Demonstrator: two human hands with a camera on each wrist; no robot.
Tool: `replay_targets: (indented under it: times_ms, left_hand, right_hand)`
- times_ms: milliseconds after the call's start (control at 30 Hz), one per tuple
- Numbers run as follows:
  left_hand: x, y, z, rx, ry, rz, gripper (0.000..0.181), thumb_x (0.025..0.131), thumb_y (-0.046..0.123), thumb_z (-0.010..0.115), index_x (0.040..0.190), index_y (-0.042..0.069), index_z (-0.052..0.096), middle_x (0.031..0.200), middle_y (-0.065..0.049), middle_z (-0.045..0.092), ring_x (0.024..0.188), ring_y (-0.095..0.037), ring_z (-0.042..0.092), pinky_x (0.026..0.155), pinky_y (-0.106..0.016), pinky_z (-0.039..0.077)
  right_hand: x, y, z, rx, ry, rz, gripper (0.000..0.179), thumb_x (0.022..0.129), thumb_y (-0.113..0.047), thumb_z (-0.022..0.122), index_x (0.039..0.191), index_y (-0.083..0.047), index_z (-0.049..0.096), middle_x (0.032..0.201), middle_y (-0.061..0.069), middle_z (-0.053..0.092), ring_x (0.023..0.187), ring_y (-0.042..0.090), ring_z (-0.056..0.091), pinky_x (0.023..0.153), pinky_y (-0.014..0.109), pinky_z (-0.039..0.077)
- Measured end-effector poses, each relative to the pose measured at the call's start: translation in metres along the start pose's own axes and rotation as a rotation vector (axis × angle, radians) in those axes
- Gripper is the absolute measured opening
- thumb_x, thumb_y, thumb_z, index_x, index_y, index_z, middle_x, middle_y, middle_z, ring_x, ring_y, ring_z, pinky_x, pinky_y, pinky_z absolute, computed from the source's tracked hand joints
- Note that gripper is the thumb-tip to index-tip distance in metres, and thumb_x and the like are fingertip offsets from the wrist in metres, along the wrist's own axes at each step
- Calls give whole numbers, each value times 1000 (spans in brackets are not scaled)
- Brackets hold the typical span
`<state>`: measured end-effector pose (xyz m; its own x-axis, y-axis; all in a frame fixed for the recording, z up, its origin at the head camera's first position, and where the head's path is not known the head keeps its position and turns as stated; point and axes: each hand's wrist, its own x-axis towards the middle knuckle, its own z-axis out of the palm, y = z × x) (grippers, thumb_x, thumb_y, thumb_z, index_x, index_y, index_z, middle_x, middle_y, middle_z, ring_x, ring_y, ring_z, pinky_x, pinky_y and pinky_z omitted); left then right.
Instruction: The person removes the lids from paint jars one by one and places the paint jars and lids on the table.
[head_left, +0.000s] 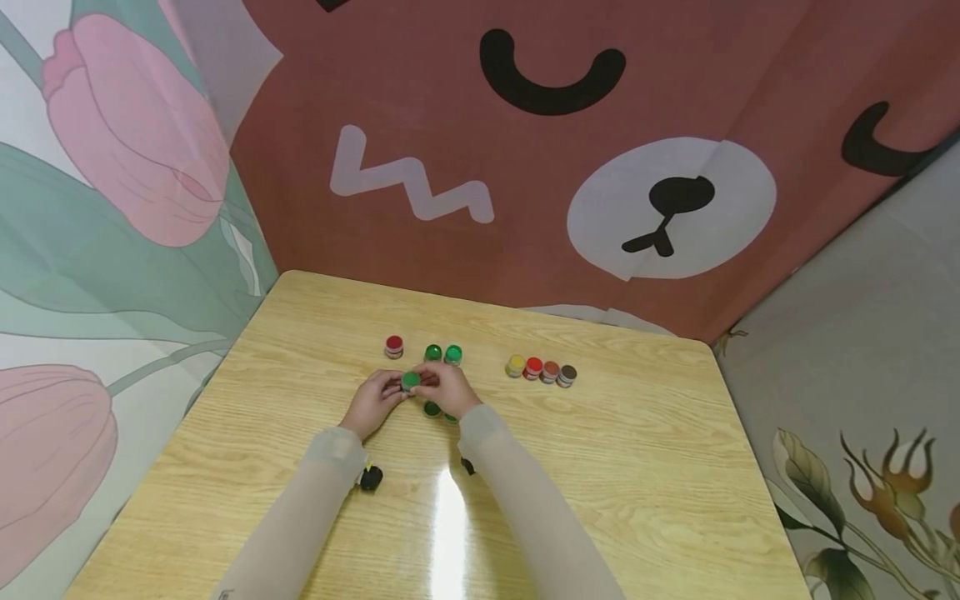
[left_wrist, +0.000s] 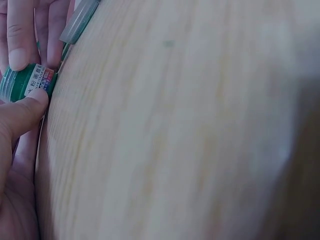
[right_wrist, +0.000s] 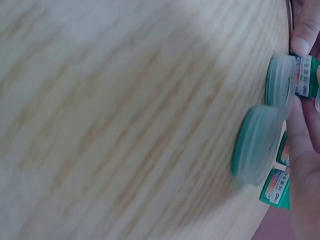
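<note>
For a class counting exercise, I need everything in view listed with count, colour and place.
Table: 1, yellowish wood, before the person.
Green jars: at least 4, green, mid-table, some partly hidden.
Held jar: 1, green, left of those.
Dark red jar: 1, dark red, left of green jars.
Yellow jar: 1, yellow, right-hand row, left end.
Red jar: 1, red, next.
Rust jar: 1, reddish-brown, next again.
Brown jar: 1, dark brown, row's right end.
Wall prints: 3, pink flowers left, red-brown face behind, grey floral right.
Wrist cameras: 2, black, at the wrists.
Sleeves: 2, off-white, forearms.
Left fingers: one set, bare, on held jar.
Right fingers: one set, bare, on held jar.
</note>
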<state>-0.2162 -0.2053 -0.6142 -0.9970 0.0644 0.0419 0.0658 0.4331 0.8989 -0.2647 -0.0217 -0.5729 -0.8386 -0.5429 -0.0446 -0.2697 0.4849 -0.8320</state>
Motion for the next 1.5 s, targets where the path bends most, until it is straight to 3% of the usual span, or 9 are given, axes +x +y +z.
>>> replay_targets:
  times_ms: [133,300,633,833,1033,1233,1367,1500]
  left_hand:
    - [1,0,0,9,-2,1,37,96,1,67,131,-9,58,128,-24,55,119,-38,62,99,-34,54]
    - [1,1,-1,13,-2,-4,37,96,1,67,131,-8,58,129,-24,55,120,-37,62,100,-34,53]
    - [0,3,-1,1,-7,-2,37,96,0,67,131,-9,58,128,-24,55,119,-37,62,99,-33,54]
    - [1,3,-1,32,-1,5,37,96,3,68,131,-7,59,128,-23,56,118,-36,63,99,-36,54]
    - [0,2,-4,21,0,8,38,97,2,66,132,-9,57,129,-25,56,118,-38,62,100,-39,54]
    - [-1,0,-4,7,8,4,38,97,0,66,132,-10,56,128,-25,56,119,-38,62,100,-38,53]
    - [-2,-1,-3,13,10,8,38,97,0,66,132,-10,56,128,-25,56,118,-38,62,99,-36,54]
    - [-2,1,-1,12,4,10,38,97,1,66,132,-9,56,128,-24,56,118,-37,62,99,-35,54]
  right_hand:
    - [0,0,-3,6,-23,14,36,96,-12,72,131,-6,65,117,9,70,106,20,67,86,26,58]
    - [-1,-1,-4,33,-22,27,27,97,-12,71,122,-4,65,114,10,70,106,22,67,86,29,58]
    - [-1,-1,2,6,33,18,30,94,-19,75,121,-7,68,111,7,70,102,18,68,85,27,57]
    - [-1,0,0,-31,-17,-36,35,98,-14,67,133,-6,65,123,9,68,109,21,66,92,28,56]
    - [-3,-1,-3,-48,-41,-34,43,102,-15,63,143,-5,56,131,13,64,116,25,65,94,31,56]
    - [-7,-6,-3,-64,27,-98,36,97,-10,70,131,-2,62,130,12,60,116,25,64,94,26,55]
    - [-6,-8,-2,-126,57,-157,31,94,-9,73,124,-3,67,130,10,61,119,23,62,96,21,52]
    - [-5,-9,0,-217,48,-189,29,93,-12,75,121,-6,71,128,7,64,120,21,61,99,25,52]
